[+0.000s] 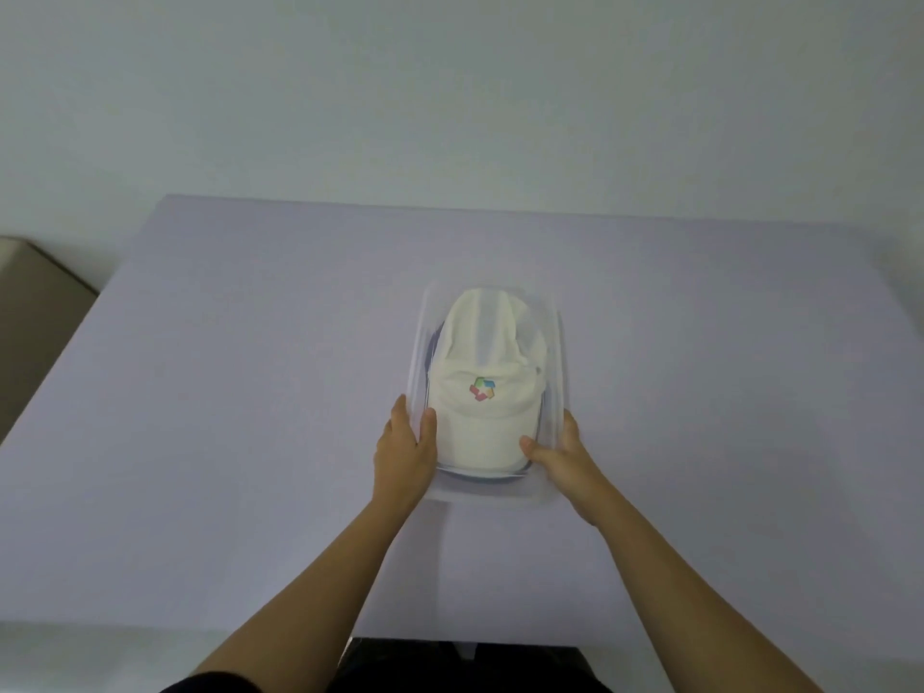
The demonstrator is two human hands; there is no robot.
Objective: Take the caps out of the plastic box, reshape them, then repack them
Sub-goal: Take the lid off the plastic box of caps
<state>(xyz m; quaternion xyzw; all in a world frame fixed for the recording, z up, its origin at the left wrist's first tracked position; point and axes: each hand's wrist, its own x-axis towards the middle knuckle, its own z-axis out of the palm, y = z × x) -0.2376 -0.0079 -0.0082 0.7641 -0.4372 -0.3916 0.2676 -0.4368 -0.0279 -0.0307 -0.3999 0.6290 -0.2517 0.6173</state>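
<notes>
Left hand (404,455): clasps the near left side of the plastic box (559,352); thumb hooked over the rim to the inside, fingers laid along the outer wall. The fingertips past the wall are only partly visible.

Right hand (559,455): clasps the near right side of the same box; thumb inside the rim, touching or just beside the cap's brim, which of the two cannot be told. The fingers run along the outer wall and are blurred through the clear plastic.

Plastic box: clear, oblong, rounded corners, open at the top, standing flat on the table (225,392). Its walls are faint against the surface and the far rim is hard to trace.

Cap (482,372): white, lying inside the box, crown toward the far end, brim toward the near end between the two thumbs. A small many-coloured logo (482,389) sits on the front panel; its design is too small to read. A dark edge shows beneath the cap along the left and near sides of the box; whether this is a second cap or shadow cannot be told.

Table: pale lilac, plain; its near corners are cut off by the frame.

Other items: beyond the box, a plain pale wall (450,92). Left of the box, past the table edge, a beige object (35,312), partly cut off, kind unclear. Nearer than the box, below the table edge, dark clothing (450,667), cut off.
</notes>
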